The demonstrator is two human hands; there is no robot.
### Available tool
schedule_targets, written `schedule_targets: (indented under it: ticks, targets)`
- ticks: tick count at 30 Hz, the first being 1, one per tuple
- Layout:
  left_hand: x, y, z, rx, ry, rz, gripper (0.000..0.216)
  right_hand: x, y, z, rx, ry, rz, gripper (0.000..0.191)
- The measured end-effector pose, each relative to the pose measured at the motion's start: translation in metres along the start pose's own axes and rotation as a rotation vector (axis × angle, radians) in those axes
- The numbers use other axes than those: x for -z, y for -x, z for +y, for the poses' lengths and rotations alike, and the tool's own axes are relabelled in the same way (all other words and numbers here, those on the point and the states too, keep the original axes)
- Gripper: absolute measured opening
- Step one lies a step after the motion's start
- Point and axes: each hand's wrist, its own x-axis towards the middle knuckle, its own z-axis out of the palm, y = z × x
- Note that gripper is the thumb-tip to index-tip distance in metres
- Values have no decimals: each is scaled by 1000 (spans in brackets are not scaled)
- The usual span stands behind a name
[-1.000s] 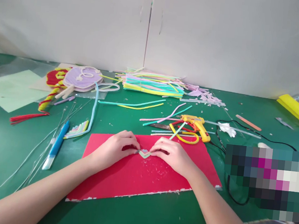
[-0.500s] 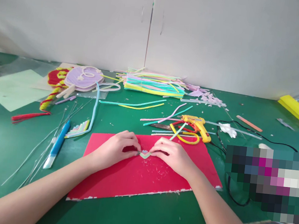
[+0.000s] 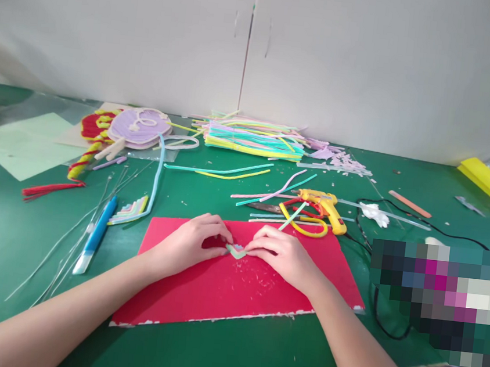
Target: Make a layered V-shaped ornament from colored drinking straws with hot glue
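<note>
A red sheet (image 3: 234, 290) lies on the green table (image 3: 218, 356) in front of me. Near its top middle sits a small V-shaped piece (image 3: 237, 251) made of pastel strips, with a pale green lowest band. My left hand (image 3: 190, 242) pinches its left side with curled fingers. My right hand (image 3: 284, 253) pinches its right side the same way. Both hands rest on the red sheet with the fingertips almost meeting over the piece.
A yellow glue gun (image 3: 325, 206) and yellow-handled scissors (image 3: 300, 221) lie just behind the sheet. A blue pen knife (image 3: 95, 235), thin wires and a striped corner piece (image 3: 130, 210) lie at the left. Pastel strips are stacked (image 3: 254, 138) at the back. A black cable (image 3: 383, 326) runs at right.
Both hands keep pinching the small piece and barely shift; the view has drifted slightly.
</note>
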Motion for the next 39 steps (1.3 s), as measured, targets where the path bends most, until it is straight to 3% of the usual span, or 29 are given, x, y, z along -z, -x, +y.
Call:
schedule_targets:
  ticks: [39]
  targets:
    - [-2,0,-7,0,21,50,12,-2,1,2,-7,16,13,18]
